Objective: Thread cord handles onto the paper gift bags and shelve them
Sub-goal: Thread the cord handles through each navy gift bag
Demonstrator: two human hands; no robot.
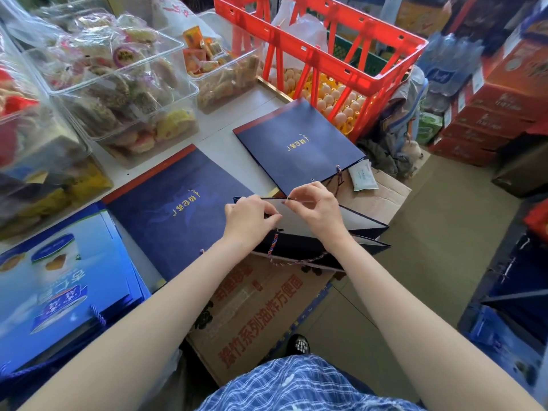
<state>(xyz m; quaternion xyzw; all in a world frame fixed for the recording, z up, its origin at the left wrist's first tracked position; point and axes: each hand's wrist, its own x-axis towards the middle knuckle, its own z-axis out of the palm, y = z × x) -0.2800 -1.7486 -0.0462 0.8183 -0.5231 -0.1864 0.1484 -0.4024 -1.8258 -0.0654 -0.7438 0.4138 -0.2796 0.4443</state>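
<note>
Gift bags everywhere on this counter (225, 149), so going from the left: clear plastic tubs of wrapped snacks (118, 81) are stacked along the far left side. In front of them, at the near left corner, sits a pile of light blue printed bags (59, 286) with a blue cord poking out near the edge. Just beside that pile lies a flat stack of navy gift bags (175, 209), gold lettering on top and a red strip along the far edge.

Then the hands. The open navy bag (320, 232) hangs just off the counter edge, over a cardboard box with red print (258, 310), mouth spread so you can see the white inside. The left hand (249, 218) has its grip pinched on something small at the near rim, cannot tell exactly what. The right hand (314, 206) pinches a thin cord end right at the top edge of the far panel, fingers curled in tight. A twisted red, white and blue cord handle (274, 247) already dangles from the near side of the bag and loops below it.

Further right and back, another flat navy gift bag (296, 143) lies on the counter corner with one cord hanging from its near edge. Behind it is a red plastic crate (326, 51) holding trays of eggs (335, 99). Far right, on the floor, red cartons (498, 102) are stacked, with shrink-wrapped water bottles (447, 60) beside them.
</note>
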